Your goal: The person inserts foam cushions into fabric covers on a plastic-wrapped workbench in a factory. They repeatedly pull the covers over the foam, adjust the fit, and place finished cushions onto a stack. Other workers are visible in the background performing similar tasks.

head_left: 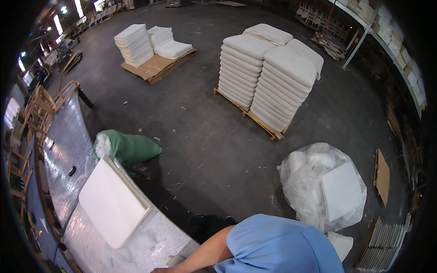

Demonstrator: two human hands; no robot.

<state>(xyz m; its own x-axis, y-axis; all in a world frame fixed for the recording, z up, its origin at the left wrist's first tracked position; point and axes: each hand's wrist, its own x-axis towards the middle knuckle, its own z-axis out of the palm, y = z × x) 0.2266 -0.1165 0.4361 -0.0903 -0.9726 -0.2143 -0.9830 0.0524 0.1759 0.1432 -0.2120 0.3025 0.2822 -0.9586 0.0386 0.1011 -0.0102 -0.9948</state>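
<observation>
A bare forearm, which looks like my right (205,253), reaches left from a blue sleeve (277,243) along the lower edge. My right hand (165,270) is mostly cut off by that edge, so its fingers and anything in them are hidden. It is nearest the close end of a plastic-covered table (75,232), beside loose white stuffing (141,248) and a small pale piece (175,260). White square cushions or pads (111,200) lie stacked on the table, overhanging its right edge slightly. No part of my left hand shows.
A green sack (129,148) with white fibre leans by the table. Stacked white cushions (282,86) stand on a pallet ahead; more (134,45) sit on cardboard (157,68). A clear plastic bag (296,200) lies right. Wooden chairs (43,102) line the left.
</observation>
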